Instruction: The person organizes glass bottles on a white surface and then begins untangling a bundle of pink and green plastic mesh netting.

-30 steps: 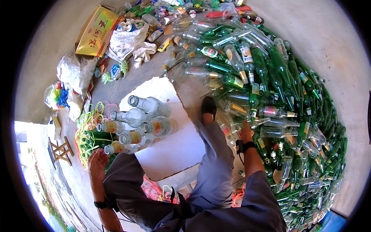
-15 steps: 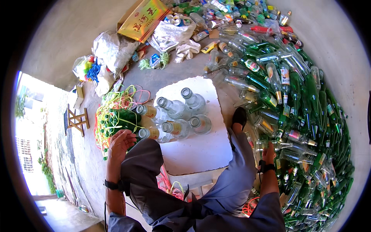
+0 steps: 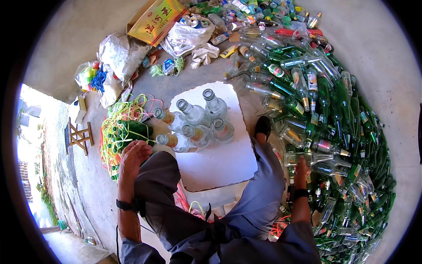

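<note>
My right hand (image 3: 302, 173) is at the near edge of the bottle pile, its fingers against a clear glass bottle (image 3: 314, 158) lying crosswise, seemingly gripping it. My left hand (image 3: 135, 155) is raised by my left knee with loosely bent fingers and nothing visible in it. Just beyond that hand is a bundle of green bottles (image 3: 132, 131) tangled in yellow and pink plastic strapping (image 3: 115, 125). Between my knees lies a white board (image 3: 215, 169). Several clear glass bottles (image 3: 194, 113) stand close together on it, some with labels, necks up.
Green and clear bottles (image 3: 338, 119) lie heaped along the right. Plastic bottles and cans (image 3: 250, 13) spread at the back. At the far left are a yellow carton (image 3: 158, 22), white sacks (image 3: 121, 55) and a small wooden stool (image 3: 80, 137). My foot (image 3: 263, 127) rests beside the board.
The view has shifted, so most things sit slightly further left and up. By my right hand, the clear bottle now shows more of its length. My left hand stays near the strapped bundle.
</note>
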`<action>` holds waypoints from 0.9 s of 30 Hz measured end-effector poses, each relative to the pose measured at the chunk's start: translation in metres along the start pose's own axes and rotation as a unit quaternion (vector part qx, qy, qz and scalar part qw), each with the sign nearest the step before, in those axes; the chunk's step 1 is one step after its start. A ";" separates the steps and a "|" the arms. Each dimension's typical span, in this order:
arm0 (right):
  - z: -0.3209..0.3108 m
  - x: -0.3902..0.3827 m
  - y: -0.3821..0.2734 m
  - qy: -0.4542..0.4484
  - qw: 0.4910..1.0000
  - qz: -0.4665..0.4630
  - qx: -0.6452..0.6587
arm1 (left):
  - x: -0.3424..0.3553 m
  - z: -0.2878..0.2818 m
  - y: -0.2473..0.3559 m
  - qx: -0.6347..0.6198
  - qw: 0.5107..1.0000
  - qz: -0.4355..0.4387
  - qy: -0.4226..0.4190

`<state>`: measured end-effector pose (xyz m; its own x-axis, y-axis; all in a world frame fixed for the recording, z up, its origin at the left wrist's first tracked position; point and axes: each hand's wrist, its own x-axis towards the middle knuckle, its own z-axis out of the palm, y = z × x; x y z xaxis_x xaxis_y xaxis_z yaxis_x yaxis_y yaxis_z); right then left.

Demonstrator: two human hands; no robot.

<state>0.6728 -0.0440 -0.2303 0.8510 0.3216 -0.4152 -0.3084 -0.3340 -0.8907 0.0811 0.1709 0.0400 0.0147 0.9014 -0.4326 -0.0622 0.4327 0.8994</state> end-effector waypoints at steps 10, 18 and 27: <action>0.027 -0.043 -0.124 -0.128 0.967 -0.221 0.017 | -0.008 0.007 -0.001 0.048 0.998 0.036 -0.004; 0.066 -0.172 -0.233 -0.292 0.884 -0.356 -0.075 | -0.044 0.051 0.010 0.119 0.976 0.173 -0.056; 0.115 -0.296 -0.216 -0.412 0.725 -0.525 -0.173 | -0.138 0.142 0.043 0.144 0.939 0.221 -0.222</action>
<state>0.4390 0.0349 0.0634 -0.0467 0.9317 0.3603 0.5714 0.3208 -0.7553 0.2177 0.0671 0.1473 0.4695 0.8829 -0.0013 0.1102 -0.0571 0.9923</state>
